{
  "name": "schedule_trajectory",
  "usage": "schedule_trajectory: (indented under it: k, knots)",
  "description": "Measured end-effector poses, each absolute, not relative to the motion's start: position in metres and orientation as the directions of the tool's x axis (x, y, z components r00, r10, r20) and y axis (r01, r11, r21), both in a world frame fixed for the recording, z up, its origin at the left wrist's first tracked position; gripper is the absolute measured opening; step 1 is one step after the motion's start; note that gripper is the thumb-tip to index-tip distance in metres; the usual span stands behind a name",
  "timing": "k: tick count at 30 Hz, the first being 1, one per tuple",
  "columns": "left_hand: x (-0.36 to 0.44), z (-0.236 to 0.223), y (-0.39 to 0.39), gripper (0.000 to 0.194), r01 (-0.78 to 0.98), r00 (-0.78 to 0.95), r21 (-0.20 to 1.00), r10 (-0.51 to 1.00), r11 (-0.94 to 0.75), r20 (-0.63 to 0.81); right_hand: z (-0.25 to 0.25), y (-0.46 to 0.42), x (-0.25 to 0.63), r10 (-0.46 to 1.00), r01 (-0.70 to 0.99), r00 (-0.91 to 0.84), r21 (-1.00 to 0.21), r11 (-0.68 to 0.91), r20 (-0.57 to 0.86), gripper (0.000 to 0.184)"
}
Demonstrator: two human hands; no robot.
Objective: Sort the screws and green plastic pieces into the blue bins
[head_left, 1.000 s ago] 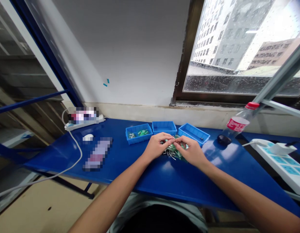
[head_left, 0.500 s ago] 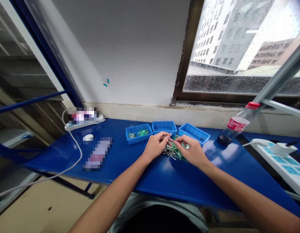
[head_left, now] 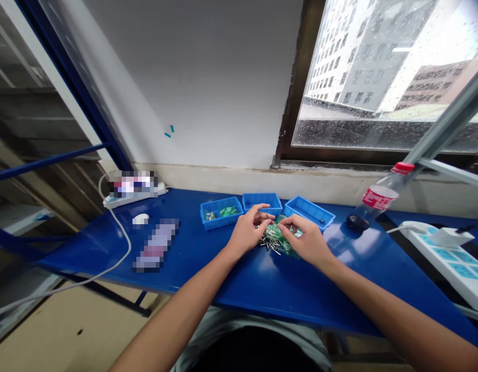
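The left hand (head_left: 247,228) has its grip apart, fingers parted from the thumb just over the left edge of a small heap. The right hand's (head_left: 306,240) grip is nearly together, thumb and forefinger at the green pieces (head_left: 287,247); whether it pinches one I cannot tell. The heap lies on the blue table (head_left: 258,289) between and under both hands: metal parts (head_left: 270,245) toward the left, the green pieces touching them toward the right. Just beyond the hands stand three blue bins. The left bin (head_left: 222,223), past the left hand, has metal bits on one side and green ones on the other; the middle bin (head_left: 261,197) is partly hidden by the left hand's fingers; the right bin (head_left: 320,227), past the right hand, has a small dark piece in it. Farther right of the right hand is a clear bottle (head_left: 392,180) with a red cap and a red label (head_left: 379,198) bearing white lettering, too blurred to read. Well right of it lies a white power strip (head_left: 450,256) with pale blue socket panels and a plug. Well left of the left hand are a pixelated slab (head_left: 157,246), a white mouse (head_left: 140,219) and, behind them, a second strip (head_left: 136,198) beneath another pixelated patch, any writing there masked.
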State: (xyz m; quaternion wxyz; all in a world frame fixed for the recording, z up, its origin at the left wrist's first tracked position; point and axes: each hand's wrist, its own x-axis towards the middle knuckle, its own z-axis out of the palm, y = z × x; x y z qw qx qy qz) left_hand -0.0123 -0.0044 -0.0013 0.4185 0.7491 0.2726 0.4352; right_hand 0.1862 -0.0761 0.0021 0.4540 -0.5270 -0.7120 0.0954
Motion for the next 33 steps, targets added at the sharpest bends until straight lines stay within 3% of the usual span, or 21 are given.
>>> schedule_trajectory:
  k: [3,8,17,26,29,33]
  knots:
    - [-0.012,-0.003,-0.003,0.053,0.051,0.470,0.840,0.755,-0.540,0.457,0.001,-0.076,0.187,0.840,0.658,-0.014,-0.628,0.416,0.542,0.016]
    - [-0.013,-0.005,-0.004,0.057,0.042,0.464,0.805,0.725,-0.592,0.509,-0.002,-0.075,0.186,0.840,0.639,-0.010,-0.643,0.423,0.542,0.021]
    - [-0.014,-0.005,-0.002,0.042,0.074,0.503,0.727,0.655,-0.683,0.564,0.000,-0.075,0.187,0.853,0.673,-0.046,-0.615,0.411,0.520,0.024]
    - [-0.011,0.003,-0.010,0.044,-0.060,0.459,0.829,0.723,-0.556,0.517,-0.009,-0.070,0.188,0.860,0.666,-0.066,-0.620,0.415,0.506,0.016]
    - [-0.012,0.004,-0.010,0.043,0.042,0.465,0.807,0.726,-0.590,0.507,-0.008,-0.069,0.188,0.868,0.644,-0.003,-0.663,0.382,0.497,0.019]
    - [-0.016,0.000,-0.005,0.028,0.270,0.566,0.621,0.643,-0.736,0.516,-0.005,-0.069,0.192,0.880,0.606,0.087,-0.726,0.325,0.467,0.029]
